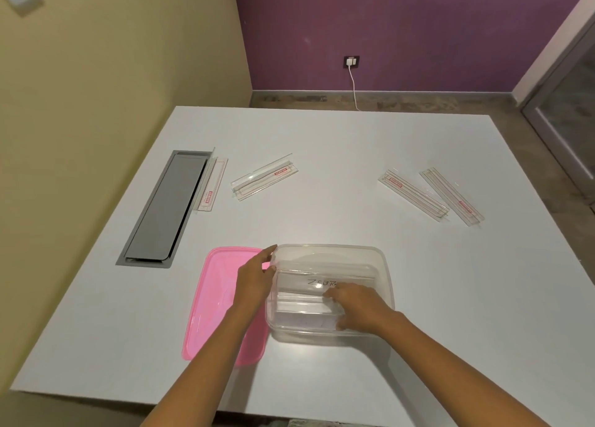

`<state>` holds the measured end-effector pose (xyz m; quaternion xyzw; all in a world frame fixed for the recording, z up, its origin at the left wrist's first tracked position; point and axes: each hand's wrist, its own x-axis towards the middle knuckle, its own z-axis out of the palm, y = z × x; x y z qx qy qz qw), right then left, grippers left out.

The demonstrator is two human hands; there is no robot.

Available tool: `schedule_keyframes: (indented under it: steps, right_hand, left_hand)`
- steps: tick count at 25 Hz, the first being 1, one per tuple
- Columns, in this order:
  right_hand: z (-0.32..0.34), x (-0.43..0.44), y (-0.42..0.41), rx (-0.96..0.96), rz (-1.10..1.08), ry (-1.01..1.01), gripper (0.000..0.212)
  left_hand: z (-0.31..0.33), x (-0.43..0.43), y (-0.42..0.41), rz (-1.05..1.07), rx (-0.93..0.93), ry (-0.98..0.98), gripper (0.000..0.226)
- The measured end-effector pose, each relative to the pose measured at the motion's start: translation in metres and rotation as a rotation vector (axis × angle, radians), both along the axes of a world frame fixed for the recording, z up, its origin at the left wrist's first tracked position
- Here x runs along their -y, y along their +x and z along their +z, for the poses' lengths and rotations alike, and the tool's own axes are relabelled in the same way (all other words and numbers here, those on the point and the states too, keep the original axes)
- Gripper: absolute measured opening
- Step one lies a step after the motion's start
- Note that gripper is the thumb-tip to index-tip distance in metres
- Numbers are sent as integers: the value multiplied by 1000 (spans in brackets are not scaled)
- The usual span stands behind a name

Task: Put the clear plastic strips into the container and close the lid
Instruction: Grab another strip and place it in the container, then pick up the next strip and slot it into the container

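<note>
The clear container (330, 293) stood open on the white bench (354, 156), near the near edge and a little right of the middle, with the pink lid (212, 310) lying flat just to its left, the two touching or nearly so. The left hand (254, 281) lay across the lid's right part, its fingers (269, 256) curled onto the container's left rim and steadying it. The right hand (357, 307) reached down inside the container, fingers bent over clear strips lying on the bottom; whether they pinched a strip or only pressed on it could not be told. Four strips lay loose on the bench, well away from the container: one (211, 185) at far left, tight against the right edge of a grey cable hatch (161, 207) set into the bench; one (264, 177) just right of that, slanted; and a pair at far right, (413, 194) and (450, 196), lying side by side and almost touching at their near ends. Bare bench lay open between the container and every loose strip, and a wide clear band ran along the right side to the bench's edge. The hatch sat close to the left edge, beside a yellow wall (112, 72). The far edge faced a purple wall (402, 30) with a socket and white cord (353, 85).
</note>
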<state>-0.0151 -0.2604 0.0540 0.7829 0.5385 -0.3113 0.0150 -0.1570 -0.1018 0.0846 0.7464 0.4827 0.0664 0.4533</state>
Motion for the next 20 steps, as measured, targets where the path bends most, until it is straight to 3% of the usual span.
schedule_keyframes:
  steps: [10, 14, 17, 20]
  right_hand:
    - [-1, -1, 0, -27, 13, 56, 42]
    - [17, -3, 10, -89, -163, 387, 23]
    - [20, -6, 26, 85, -256, 659, 27]
    - [17, -15, 47, 165, -328, 667, 32]
  left_hand:
    - [-15, -4, -3, -95, -3, 87, 47]
    - [-14, -13, 1, -78, 11, 112, 40]
    - [-14, -30, 14, -13, 44, 118, 50]
    - [-8, -58, 39, 27, 48, 182, 57]
